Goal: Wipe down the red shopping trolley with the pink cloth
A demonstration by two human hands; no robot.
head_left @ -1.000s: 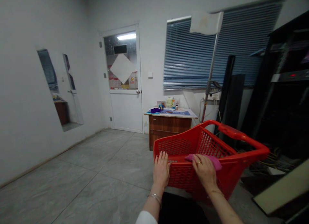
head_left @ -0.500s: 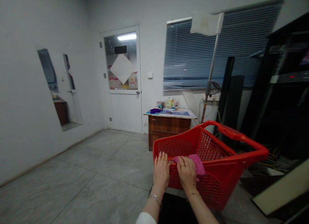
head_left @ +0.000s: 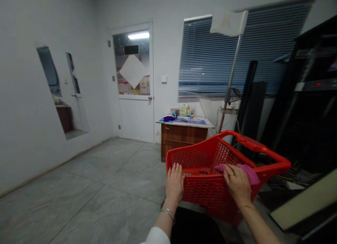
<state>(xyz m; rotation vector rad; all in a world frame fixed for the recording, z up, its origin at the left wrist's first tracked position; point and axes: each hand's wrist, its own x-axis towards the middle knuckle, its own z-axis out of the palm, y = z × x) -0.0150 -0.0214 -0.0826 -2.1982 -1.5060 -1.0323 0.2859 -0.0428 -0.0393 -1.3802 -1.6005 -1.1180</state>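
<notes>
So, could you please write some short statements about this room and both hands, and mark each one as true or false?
1. The left hand lies flat on the near rim of the red plastic mesh basket. True.
2. The right hand rests on a blue sponge. False: it rests on a pink cloth at the basket's rim.
3. The white door with a glass pane is shut. True.
4. The slatted window blinds are fully raised. False: they are lowered over the window.
</notes>
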